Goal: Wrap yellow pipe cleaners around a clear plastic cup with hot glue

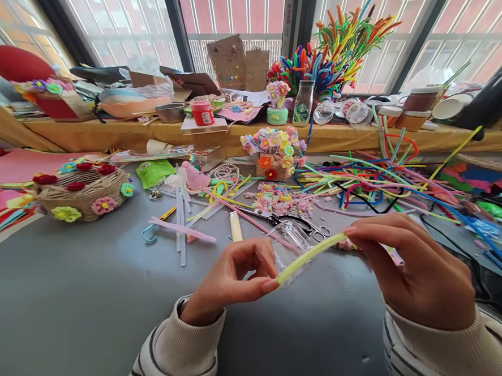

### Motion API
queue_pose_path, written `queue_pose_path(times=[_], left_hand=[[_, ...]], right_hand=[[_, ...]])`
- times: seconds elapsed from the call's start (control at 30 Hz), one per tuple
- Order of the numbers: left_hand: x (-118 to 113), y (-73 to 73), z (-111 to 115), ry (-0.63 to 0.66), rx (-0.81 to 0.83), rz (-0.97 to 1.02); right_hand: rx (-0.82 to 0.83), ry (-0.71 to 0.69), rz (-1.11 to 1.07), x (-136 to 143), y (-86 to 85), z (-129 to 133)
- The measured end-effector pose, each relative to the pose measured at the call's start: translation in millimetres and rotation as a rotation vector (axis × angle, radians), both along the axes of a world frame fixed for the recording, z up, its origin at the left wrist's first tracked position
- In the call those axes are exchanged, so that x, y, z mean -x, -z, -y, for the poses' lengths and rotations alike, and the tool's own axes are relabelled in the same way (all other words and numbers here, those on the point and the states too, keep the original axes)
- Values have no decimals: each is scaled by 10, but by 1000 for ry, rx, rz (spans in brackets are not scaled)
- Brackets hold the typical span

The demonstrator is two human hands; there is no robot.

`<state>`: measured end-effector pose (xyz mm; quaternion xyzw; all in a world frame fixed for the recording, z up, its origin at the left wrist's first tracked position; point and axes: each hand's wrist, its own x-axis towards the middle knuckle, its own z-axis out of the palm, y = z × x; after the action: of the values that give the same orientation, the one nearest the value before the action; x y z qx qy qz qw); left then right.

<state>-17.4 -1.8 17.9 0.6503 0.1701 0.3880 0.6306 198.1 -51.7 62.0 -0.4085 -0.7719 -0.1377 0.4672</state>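
The left grip (275,274) and the right grip (348,233) are each pinched on one end of a yellow pipe cleaner (308,257), held stretched between them above the gray desk (92,300); its right end sits higher. Just behind it lie clear plastic packaging (294,236) and scissors (319,231). Further out, a woven basket (87,195) with fuzzy flowers rests at the left, loose colored stems (378,183) at the right

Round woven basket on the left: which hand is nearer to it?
Left. The left hand is right of the round woven basket and closer to the camera, at one end of the yellow strip; the right hand is farther right, at the other end.
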Motion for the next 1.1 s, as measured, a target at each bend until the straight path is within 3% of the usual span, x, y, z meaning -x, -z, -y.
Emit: queue_pose_path(times=[0.3,0.73,1.1], left_hand=[[0,-17,3,-3,-10,-38],[-75,60,18,103,146,206],[-133,8,53,100,257,299]], right_hand=[[-10,-10,9,-38,64,-27],[44,-31,-67,49,84,19],[48,12,-95,102,79,49]])
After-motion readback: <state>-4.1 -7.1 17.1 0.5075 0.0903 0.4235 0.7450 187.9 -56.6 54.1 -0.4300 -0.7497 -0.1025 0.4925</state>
